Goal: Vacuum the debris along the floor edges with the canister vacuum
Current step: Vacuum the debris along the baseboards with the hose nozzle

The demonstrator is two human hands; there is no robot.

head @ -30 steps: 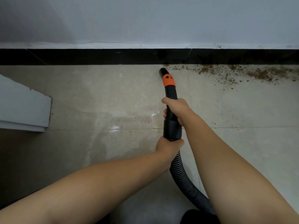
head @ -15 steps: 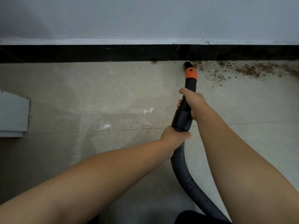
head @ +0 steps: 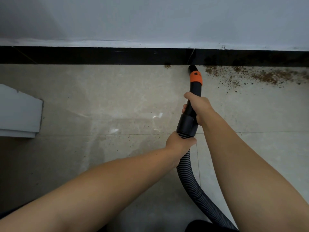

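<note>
A black vacuum nozzle (head: pixel 194 86) with an orange band points at the foot of the black baseboard (head: pixel 100 55), its tip touching the floor edge. My right hand (head: pixel 198 107) grips the nozzle tube just below the orange band. My left hand (head: pixel 179 143) grips the ribbed grey hose (head: pixel 192 183) where it joins the black cuff. Brown debris (head: pixel 260 75) lies along the baseboard to the right of the tip. A small clump of debris (head: pixel 167 66) sits just left of the tip. The canister itself is out of view.
Pale glossy floor tiles (head: pixel 100 106) spread left and right, with scattered specks near the middle. A grey-white flat panel (head: pixel 18 113) lies at the left edge. The light wall (head: pixel 150 19) rises above the baseboard. A dark object (head: pixel 205 226) shows at the bottom edge.
The nozzle tip has travelled right along the baseboard into the debris line over the last second. Both hands kept their grips and moved with it. A small clump stays behind on the left.
</note>
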